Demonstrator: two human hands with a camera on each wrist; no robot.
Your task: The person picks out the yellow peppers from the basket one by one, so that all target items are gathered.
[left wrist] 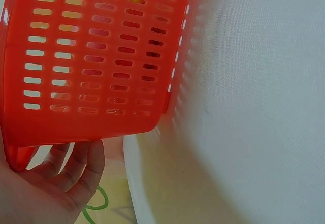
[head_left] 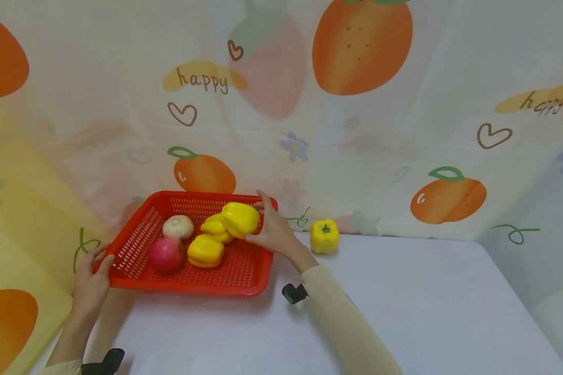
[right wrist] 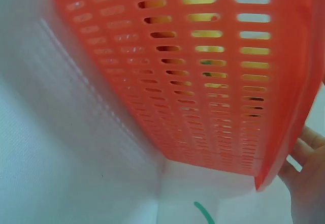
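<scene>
While the left hand grips the left rim of one red plastic basket, thumb on the inner side and fingers curled outside, the right hand reaches over its right end and pinches a yellow bell pepper between thumb and fingers. That pepper is inside the rim, toward the far right corner, above another yellow piece that it partly covers; what kind this one is stays unclear.

Five items show in the basket: the held pepper, the partly covered piece, a second yellow bell pepper near the middle, one pink-red apple-like fruit to the left, and one off-white mushroom-like item just beyond the fruit on the far side. A third yellow bell pepper is on the white table outside the basket, to the right near the far edge, its green stem showing.

The basket is over the left part of the table; whether its whole base touches the surface is hard to make out. Slots pierce its walls.

Behind, a printed backdrop carries the word "happy" twice, once at left and once at far right, along with three brown heart outlines and two leafy oranges low down. Both sleeves are beige.
</scene>
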